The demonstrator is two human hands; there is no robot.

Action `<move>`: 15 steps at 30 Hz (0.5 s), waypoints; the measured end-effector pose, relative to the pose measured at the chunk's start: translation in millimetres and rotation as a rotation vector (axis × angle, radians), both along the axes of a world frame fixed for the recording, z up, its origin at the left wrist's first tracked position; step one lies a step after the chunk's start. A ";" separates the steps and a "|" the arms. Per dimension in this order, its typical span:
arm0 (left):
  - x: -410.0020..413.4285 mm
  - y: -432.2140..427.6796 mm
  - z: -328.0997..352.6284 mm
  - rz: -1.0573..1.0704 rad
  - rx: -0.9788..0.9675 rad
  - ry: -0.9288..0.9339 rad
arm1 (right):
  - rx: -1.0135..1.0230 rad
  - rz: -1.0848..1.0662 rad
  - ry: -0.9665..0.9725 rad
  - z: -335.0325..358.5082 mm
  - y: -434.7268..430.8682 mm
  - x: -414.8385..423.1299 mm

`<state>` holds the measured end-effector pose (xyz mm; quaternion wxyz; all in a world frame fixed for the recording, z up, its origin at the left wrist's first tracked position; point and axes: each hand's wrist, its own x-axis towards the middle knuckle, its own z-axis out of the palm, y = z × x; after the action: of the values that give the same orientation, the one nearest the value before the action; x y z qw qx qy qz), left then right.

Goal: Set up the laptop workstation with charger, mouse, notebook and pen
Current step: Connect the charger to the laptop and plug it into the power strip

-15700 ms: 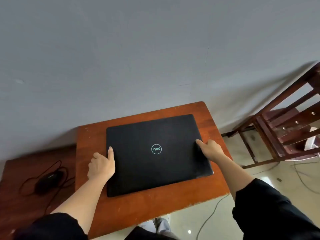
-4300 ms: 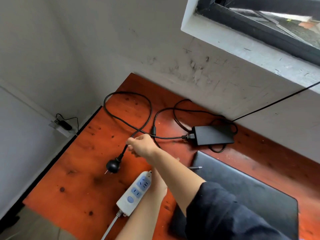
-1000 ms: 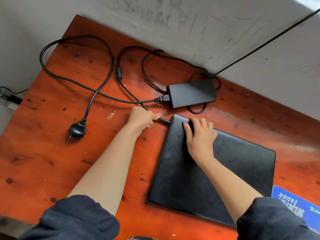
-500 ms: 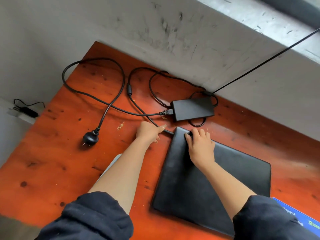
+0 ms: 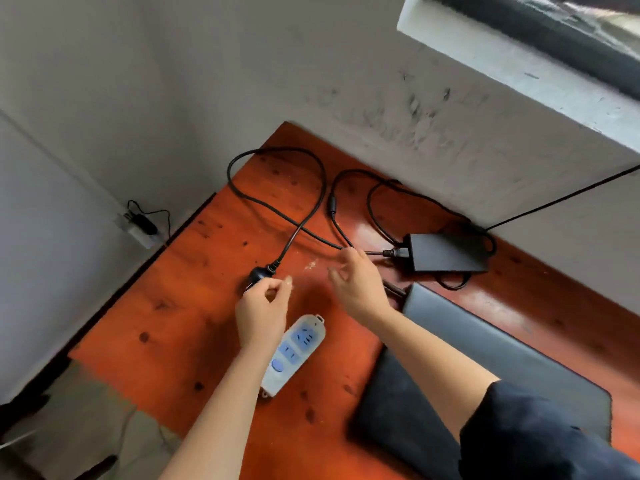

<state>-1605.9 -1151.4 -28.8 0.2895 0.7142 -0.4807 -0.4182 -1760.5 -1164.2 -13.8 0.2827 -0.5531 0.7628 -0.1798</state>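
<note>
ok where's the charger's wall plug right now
In the head view the wall plug lies on the table, left of centre, just beyond the left hand and past the power strip, not plugged into it.

Both hands sit near the middle of the frame, side by side and apart. The left hand (image 5: 261, 315) shows its back, fingers loosely curled and the thumb (image 5: 286, 281) reaching up and right; it grips nothing. The bare left forearm (image 5: 221, 403) runs down to the bottom edge, left of centre. The right hand (image 5: 358, 287), slightly blurred, is higher and further right, its fingers spread, relaxed and empty. The bare right forearm (image 5: 433, 351) slants down to a dark sleeve (image 5: 540, 434) in the lower right corner.
</note>
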 end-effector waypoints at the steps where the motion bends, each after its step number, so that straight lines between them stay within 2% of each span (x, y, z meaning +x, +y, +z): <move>1: 12.2 7.1 -4.5 0.024 -0.013 -0.055 | 0.024 0.023 -0.043 -2.4 -5.7 14.5; 3: 32.1 20.9 -15.6 0.052 -0.004 -0.138 | 0.105 0.048 -0.116 -6.9 -15.5 42.8; 6: 42.2 35.7 -23.9 0.022 0.003 -0.166 | 0.216 -0.046 -0.259 -14.5 -27.2 69.8; 9: 41.8 46.5 -27.9 -0.026 -0.031 -0.188 | 0.226 -0.147 -0.400 -21.1 -34.8 83.1; 15: 40.5 65.6 -30.7 -0.138 -0.069 -0.244 | 0.284 -0.131 -0.541 2.0 -40.2 70.0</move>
<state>-1565.3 -1085.9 -59.4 0.2240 0.7146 -0.5743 -0.3306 -1690.5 -1204.4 -11.9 0.5379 -0.3898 0.7113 -0.2297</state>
